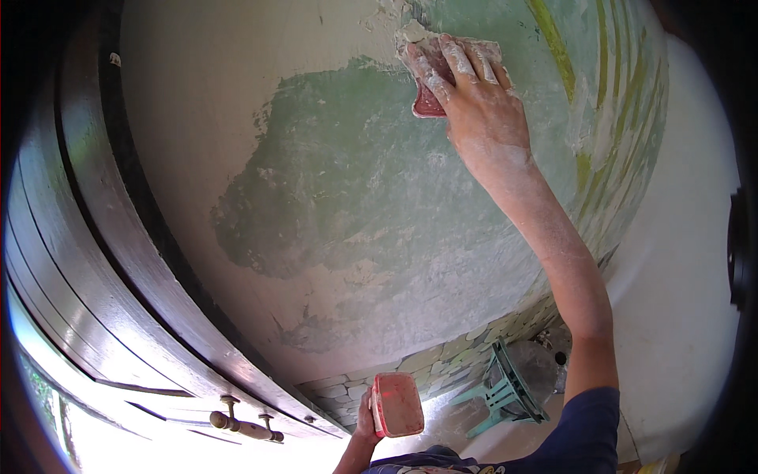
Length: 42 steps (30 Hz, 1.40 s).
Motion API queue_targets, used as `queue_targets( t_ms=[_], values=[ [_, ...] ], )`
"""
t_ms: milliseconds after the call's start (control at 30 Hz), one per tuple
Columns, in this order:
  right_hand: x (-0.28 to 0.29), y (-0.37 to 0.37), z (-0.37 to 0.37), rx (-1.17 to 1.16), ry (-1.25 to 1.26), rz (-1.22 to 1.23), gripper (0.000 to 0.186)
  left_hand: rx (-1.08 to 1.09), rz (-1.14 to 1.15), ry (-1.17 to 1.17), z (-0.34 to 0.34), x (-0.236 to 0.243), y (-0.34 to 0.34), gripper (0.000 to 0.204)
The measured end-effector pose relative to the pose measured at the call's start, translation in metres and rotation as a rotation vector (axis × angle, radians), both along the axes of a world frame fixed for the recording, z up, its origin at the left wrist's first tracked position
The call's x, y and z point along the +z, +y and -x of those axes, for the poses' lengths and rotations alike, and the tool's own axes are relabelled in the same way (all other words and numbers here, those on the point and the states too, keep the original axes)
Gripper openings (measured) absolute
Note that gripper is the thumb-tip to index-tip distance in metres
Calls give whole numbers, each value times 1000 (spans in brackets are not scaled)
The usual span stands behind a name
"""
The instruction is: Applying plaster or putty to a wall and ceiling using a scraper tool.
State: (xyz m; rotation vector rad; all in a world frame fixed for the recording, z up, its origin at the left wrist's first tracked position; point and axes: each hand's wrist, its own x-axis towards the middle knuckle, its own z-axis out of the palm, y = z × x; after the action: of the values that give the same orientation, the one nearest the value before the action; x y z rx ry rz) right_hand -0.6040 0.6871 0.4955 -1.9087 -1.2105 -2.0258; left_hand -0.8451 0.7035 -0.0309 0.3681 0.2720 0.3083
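Note:
My right hand, dusted with white, is reached up to the wall with its fingers spread over a dark red putty spreader. Pale, wet putty coats the spreader's far edge and my fingertips. The spreader lies against the green wall, beside a broad pale layer of putty. Low in front of me, my left hand grips a red-rimmed plastic tub by its left side. A pinkish-white surface shows inside the tub; how deep its contents are, I cannot tell.
At the left stands a dark wooden door with a handle. A green plastic stool sits at the foot of the wall, below a stone-patterned band. Yellow-green painted stripes run down the wall's right part.

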Motion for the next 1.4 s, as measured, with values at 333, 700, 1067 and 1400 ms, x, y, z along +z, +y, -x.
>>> queue_targets(
  t_ms=[333,700,1067,1400],
  values=[
    [-12,-38,-15,-3,2,156,76,109,24,68,29,-1,-4,66],
    [9,-75,18,392,812,399,23,160,8,8,39,2,6,62],
    [63,-43,-24,419,613,111,32,86,12,41,29,-7,2,68],
    [96,-45,14,211,676,78,39,135,6,26,38,2,2,62]
  ],
)
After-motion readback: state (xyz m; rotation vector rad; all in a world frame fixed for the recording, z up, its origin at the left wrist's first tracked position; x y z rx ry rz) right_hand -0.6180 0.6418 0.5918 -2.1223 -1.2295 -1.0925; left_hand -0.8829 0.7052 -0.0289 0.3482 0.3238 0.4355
